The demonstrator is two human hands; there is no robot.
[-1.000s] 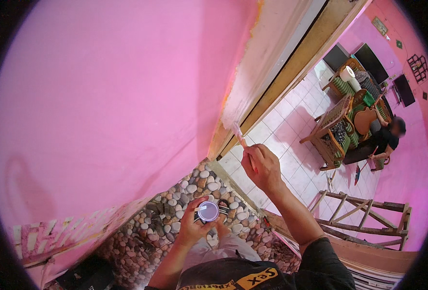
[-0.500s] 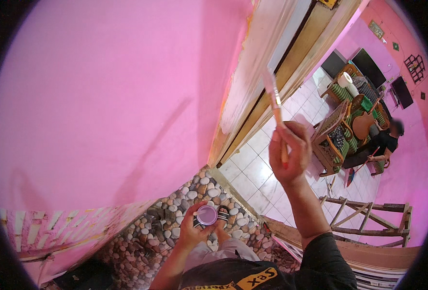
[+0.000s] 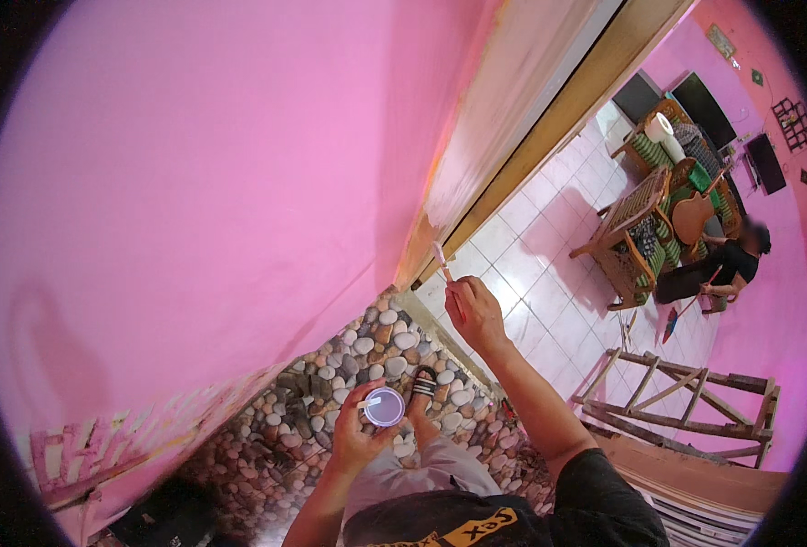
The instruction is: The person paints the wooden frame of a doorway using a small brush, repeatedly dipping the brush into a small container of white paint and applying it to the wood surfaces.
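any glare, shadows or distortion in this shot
In the head view, glare whitens glossy white square floor tiles just right of the right hand; in the head view, soft shadows cross the smooth pink painted wall; also in the head view, a black fisheye rim cuts the corners.
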